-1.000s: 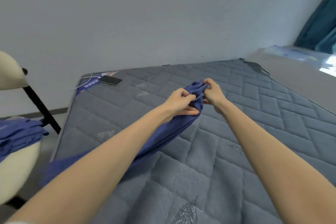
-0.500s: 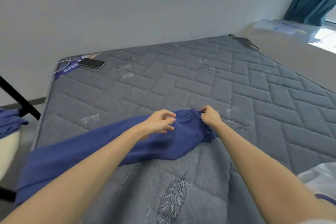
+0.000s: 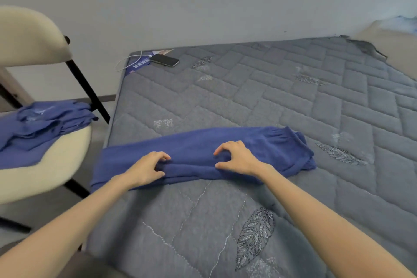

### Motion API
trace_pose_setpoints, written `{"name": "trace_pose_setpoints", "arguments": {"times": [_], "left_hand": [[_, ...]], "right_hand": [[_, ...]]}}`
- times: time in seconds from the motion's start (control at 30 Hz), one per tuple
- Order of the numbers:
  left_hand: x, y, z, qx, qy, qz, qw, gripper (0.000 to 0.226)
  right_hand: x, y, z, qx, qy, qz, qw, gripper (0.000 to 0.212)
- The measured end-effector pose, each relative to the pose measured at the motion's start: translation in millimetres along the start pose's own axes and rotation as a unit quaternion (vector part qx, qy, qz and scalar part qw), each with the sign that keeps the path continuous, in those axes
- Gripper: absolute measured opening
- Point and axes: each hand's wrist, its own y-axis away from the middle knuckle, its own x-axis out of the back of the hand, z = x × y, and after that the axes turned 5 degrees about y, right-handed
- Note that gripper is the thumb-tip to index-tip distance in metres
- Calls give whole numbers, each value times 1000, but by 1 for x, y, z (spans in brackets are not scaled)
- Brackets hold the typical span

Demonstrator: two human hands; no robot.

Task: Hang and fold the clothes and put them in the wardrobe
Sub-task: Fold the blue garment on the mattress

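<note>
Folding of the blue trousers (image 3: 259,142) seems only at its start. They lie as one long band across the grey mattress (image 3: 293,101), directly under both hands, with the gathered cuffs beyond the right hand and the other end reaching the mattress edge past the left hand. The left hand (image 3: 146,168) pinches a ridge of the cloth between thumb and curled fingers. The right hand (image 3: 237,157), a little apart from it, grips the same ridge with arched fingers. A second blue garment (image 3: 38,124) lies unfolded on the cream chair (image 3: 45,158), well to the left of the left hand. No wardrobe is in view, so I judge that the folding, hanging and putting away all remain.
</note>
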Motion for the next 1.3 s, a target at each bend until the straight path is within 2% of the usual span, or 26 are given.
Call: {"name": "trace_pose_setpoints", "arguments": {"times": [0.07, 0.17, 0.27, 0.33, 0.53, 0.67, 0.8, 0.87, 0.97, 1.07, 1.17, 1.2, 1.27, 1.3], "left_hand": [[0, 13, -27, 18, -51, 9, 999, 50], [-1, 25, -50, 37, -88, 47, 994, 54], [0, 30, -56, 42, -159, 89, 982, 49], [2, 30, -56, 40, -227, 106, 967, 45], [29, 27, -60, 18, -260, 192, 946, 24], [44, 23, -66, -1, -268, 239, 933, 24], [39, 20, -66, 3, -269, 235, 934, 24], [32, 22, -65, 1, -265, 230, 936, 27], [20, 26, -61, -31, -247, 252, 935, 33], [14, 27, -51, -107, -241, 275, 925, 35], [2, 25, -46, -194, -220, 195, 936, 15], [-3, 25, -47, -185, -197, 165, 949, 10], [-15, 27, -52, -131, -170, 131, 968, 27], [-19, 27, -56, -108, -184, 123, 969, 39]], "right_hand": [[-12, -7, -18, 42, 43, -48, 997, 42], [-27, -16, -36, 92, 186, -94, 974, 50], [-39, -18, -44, 123, 317, -56, 939, 43], [-42, -17, -43, 133, 355, -12, 925, 42], [-20, -27, -30, 56, 237, 113, 963, 25], [-1, -44, -33, 12, 204, 176, 963, 23], [5, -54, -41, -14, 213, 244, 946, 19], [0, -49, -43, -2, 231, 230, 945, 15], [-11, -36, -38, 66, 249, 191, 947, 12], [-22, -22, -32, 85, 266, 113, 953, 11], [-33, -9, -36, 91, 232, 105, 963, 15], [-37, -6, -40, 112, 217, 105, 964, 12], [-49, -4, -48, 157, 219, 84, 959, 11], [-56, -5, -51, 164, 226, 57, 958, 17]]}}
